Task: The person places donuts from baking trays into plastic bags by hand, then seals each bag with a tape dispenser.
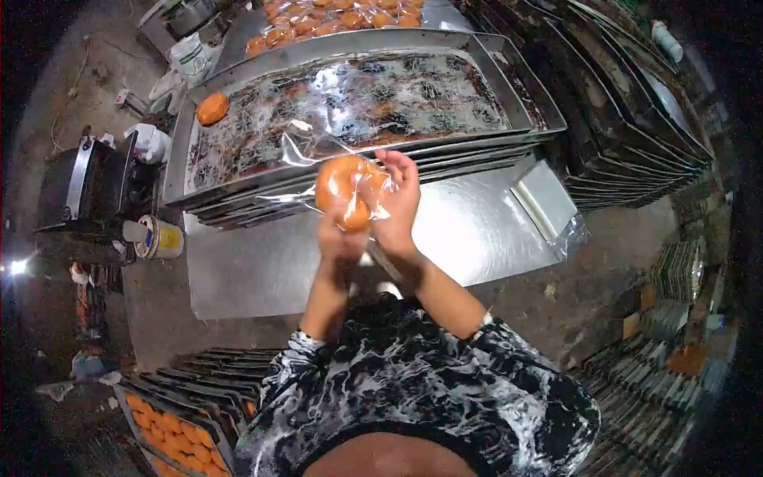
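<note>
A clear plastic bag (297, 151) with a few round orange-brown buns (338, 181) in it is held up over the front edge of the metal tray. My left hand (342, 237) grips it from below, slightly blurred, with the fingers closed on the plastic near the lowest bun. On the other side, my right hand (400, 203) curls its fingers around the bag's right edge. Loose film sticks out to the left and upward. One lone bun (212, 109) lies in the left corner of the large baking tray (262, 176), whose bottom is stained dark.
The tray tops a stack on a shiny metal table (254, 274). A white box-like container (544, 199) with plastic film is at right. Bagged buns (334, 20) lie behind. A bucket (165, 238) stands left; trays of buns (171, 433) are lower left, and stacked trays (628, 103) right.
</note>
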Demonstrator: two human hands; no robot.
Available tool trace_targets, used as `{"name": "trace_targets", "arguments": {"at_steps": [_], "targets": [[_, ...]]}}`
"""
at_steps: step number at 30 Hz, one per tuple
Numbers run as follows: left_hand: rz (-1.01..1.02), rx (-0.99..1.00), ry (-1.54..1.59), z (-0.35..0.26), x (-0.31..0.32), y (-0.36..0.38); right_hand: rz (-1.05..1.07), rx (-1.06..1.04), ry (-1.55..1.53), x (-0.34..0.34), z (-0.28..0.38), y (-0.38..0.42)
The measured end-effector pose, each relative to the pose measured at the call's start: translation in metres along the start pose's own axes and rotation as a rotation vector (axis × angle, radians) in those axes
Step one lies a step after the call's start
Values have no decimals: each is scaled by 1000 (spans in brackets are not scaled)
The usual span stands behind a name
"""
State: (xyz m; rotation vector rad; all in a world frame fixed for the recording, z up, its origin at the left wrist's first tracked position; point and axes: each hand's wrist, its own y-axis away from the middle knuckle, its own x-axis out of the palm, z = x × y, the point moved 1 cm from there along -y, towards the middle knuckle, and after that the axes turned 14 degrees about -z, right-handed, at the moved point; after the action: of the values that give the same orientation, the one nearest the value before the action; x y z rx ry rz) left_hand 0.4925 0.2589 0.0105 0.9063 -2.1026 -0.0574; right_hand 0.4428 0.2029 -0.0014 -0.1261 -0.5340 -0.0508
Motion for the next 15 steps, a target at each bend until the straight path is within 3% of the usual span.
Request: {"name": "trace_targets", "arguments": {"at_steps": [1,2,3,5,6,7,8,9,10,11,13,14,15], "targets": [[80,173,-63,7,9,4,-49,-45,-28,8,-1,-2],[96,121,-26,12,-3,-5,27,108,56,10,9,0],[116,74,13,14,-14,-13,40,110,61,6,7,3],[143,67,202,-8,-5,-7,572,-11,149,4,8,10],[240,57,-37,-7,-19,-8,628,-17,296,-4,22,2],[150,104,-115,12,-23,-10,595,-300,581,-3,26,-25],[417,-3,-177,34,-59,-28,651,-316,743,6,20,-68],[621,105,-665,59,-75,-33,529,-391,901,30,49,-97],[523,212,-1010,74,-66,-11,380,-694,874,56,56,-127],[504,141,-1135,105,-87,-12,210,-777,688,90,69,-139],[483,899,-1313,137,-108,-11,323,-1029,377,134,43,-173],[509,1004,-1372,159,-137,-25,455,-1003,453,123,29,-166],[521,960,-1392,170,-158,-35,588,-972,532,106,23,-141]]}}
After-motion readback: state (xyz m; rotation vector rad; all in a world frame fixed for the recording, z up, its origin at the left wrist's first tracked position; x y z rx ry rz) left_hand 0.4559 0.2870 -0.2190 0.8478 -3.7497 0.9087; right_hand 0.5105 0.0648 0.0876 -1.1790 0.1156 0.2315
